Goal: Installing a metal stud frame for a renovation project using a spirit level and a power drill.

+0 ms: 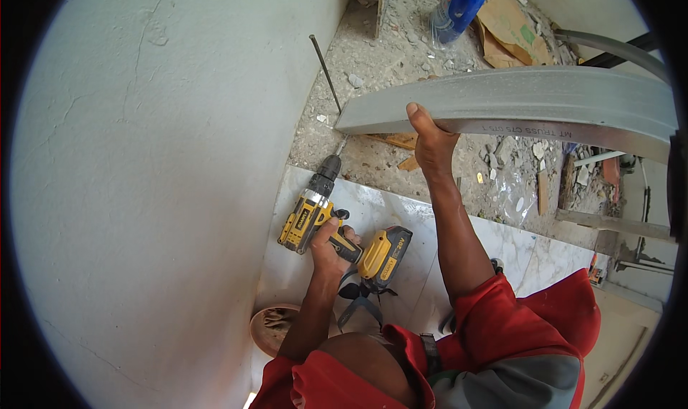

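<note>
My left hand (328, 251) is wrapped round the handle of a yellow and black cordless drill (307, 219), whose battery points toward my right. The drill's bit (341, 147) reaches up to the near corner of a long grey metal channel (530, 97); whether it touches the metal I cannot tell. My right hand (434, 142) grips that channel's near edge, thumb on its upper face, fingers hidden beneath. From the hand the channel runs off to the right. Beside its left end a thin dark rod (326, 72) leans close to the wall.
A cracked pale wall (158, 165) rises on the left. White marbled tiles (416, 223) meet rubble-strewn rough floor (516, 187). Beyond the channel lie a blue bottle (459, 11) and brown cardboard (512, 22). A round pan (272, 326) sits by my left forearm.
</note>
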`<state>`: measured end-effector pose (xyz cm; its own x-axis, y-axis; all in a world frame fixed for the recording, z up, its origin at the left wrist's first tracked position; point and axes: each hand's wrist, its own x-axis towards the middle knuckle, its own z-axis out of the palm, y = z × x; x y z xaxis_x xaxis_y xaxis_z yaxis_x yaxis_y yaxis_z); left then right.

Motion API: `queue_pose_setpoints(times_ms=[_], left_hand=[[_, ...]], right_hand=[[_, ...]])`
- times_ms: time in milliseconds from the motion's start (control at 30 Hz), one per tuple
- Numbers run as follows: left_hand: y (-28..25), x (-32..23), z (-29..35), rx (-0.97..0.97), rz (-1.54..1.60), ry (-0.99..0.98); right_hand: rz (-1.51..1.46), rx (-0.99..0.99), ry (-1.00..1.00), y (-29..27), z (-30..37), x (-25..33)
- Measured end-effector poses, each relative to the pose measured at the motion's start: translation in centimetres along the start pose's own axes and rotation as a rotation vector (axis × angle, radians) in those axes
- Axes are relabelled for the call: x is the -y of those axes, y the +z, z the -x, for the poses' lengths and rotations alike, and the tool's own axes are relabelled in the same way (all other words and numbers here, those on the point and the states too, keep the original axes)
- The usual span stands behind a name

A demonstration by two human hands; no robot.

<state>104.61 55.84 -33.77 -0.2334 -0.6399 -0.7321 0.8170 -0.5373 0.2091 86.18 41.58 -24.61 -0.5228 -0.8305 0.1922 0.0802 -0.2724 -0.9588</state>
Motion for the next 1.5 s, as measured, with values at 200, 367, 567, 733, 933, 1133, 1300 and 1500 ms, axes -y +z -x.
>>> queue_pose_setpoints(times_ms=[200, 367, 567, 733, 933, 1133, 1300, 1500], left_hand=[[0.5, -0.2, 0.2, 0.002, -0.002, 0.001], [0.4, -0.3, 0.3, 0.008, -0.008, -0.014], [0.4, -0.2, 0.2, 0.015, -0.016, 0.001], [0.5, -0.1, 0.3, -0.016, -0.018, 0.01], [0.9, -0.3, 0.4, -0.035, -0.025, 0.001], [0.4, -0.2, 0.2, -0.014, -0.02, -0.01], [0.6, -0.4, 0.4, 0.009, -0.012, -0.026], [0.7, -0.4, 0.3, -0.017, -0.007, -0.038]], right_hand=[[-0.037, -0.018, 0.007, 0.2, 0.1, 0.1], [-0.012, -0.007, 0.003, -0.1, 0.1, -0.3], [-0.015, -0.004, 0.012, 0.1, 0.1, -0.2], [-0.021, -0.015, 0.001, 0.0, 0.0, -0.4], [-0.016, -0.008, 0.012, 0.1, 0.1, -0.1], [-0.021, -0.012, -0.016, 0.2, 0.0, -0.1], [-0.025, -0.012, 0.004, 0.1, 0.1, -0.1], [-0.028, -0.017, 0.012, 0.1, 0.1, -0.3]])
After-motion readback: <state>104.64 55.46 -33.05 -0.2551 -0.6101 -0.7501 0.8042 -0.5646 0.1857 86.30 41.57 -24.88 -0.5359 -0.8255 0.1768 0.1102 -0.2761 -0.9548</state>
